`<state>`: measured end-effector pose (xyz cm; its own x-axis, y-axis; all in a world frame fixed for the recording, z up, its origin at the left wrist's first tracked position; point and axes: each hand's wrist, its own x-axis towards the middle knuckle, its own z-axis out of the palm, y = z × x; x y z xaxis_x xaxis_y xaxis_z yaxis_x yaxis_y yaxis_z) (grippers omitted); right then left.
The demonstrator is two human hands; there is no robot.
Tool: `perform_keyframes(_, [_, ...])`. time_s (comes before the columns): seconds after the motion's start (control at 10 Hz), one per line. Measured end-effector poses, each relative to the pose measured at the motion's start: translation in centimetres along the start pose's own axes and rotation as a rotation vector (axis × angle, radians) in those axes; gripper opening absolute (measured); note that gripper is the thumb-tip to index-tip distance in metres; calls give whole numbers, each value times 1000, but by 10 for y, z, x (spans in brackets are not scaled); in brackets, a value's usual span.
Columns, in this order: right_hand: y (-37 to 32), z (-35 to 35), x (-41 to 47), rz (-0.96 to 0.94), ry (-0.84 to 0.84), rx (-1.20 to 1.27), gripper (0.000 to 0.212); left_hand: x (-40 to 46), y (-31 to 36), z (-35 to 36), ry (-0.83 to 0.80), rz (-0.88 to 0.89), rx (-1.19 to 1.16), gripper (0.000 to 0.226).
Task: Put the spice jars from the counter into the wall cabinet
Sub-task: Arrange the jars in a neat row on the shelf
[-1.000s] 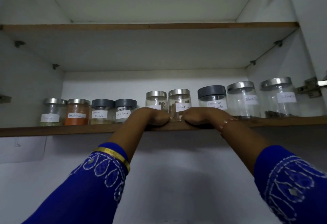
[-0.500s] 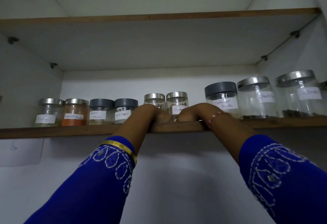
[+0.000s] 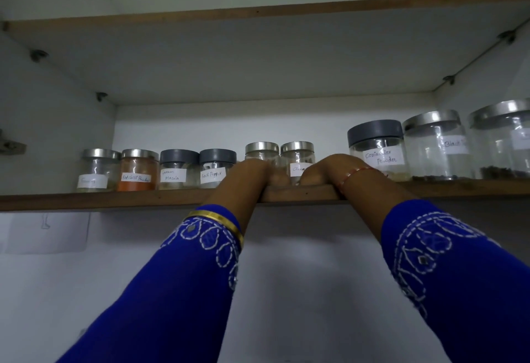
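A row of labelled glass spice jars stands on the lower shelf (image 3: 114, 198) of the open wall cabinet. My left hand (image 3: 252, 174) is wrapped around the base of a small silver-lidded jar (image 3: 261, 152). My right hand (image 3: 325, 170) holds the neighbouring silver-lidded jar (image 3: 296, 157), whose label is half hidden. Both jars rest on the shelf, side by side in the middle of the row. My fingers are mostly hidden behind the knuckles.
Left of my hands stand a pale jar (image 3: 99, 170), red chilli powder (image 3: 139, 170), garam masala (image 3: 177, 170) and black pepper (image 3: 216, 169). To the right are larger coriander powder (image 3: 377, 147), black-labelled (image 3: 436, 144) and far-right (image 3: 502, 139) jars. The upper shelf (image 3: 258, 14) hangs overhead.
My view has shifted closer and leftward. The two middle jars sit deeper on the shelf than before, with both hands still on them.
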<state>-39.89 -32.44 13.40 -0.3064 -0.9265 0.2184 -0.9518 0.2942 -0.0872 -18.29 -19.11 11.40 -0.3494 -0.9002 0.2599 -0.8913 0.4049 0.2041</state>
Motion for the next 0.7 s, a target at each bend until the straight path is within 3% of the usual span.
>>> perform_keyframes(0.1, [30, 14, 92, 30, -12, -6, 64, 14, -4, 5, 5, -23, -86, 46])
perform_keyframes(0.3, [-36, -19, -201, -156, 225, 207, 32, -7, 7, 6, 112, 114, -95, 41])
perform_keyframes(0.5, [-4, -1, -223, -201, 386, 203, 26, -25, 12, 8, 313, 148, -58, 36])
perform_keyframes(0.7, [22, 13, -264, -256, 480, 88, 41, -48, 18, 32, 469, 212, -54, 43])
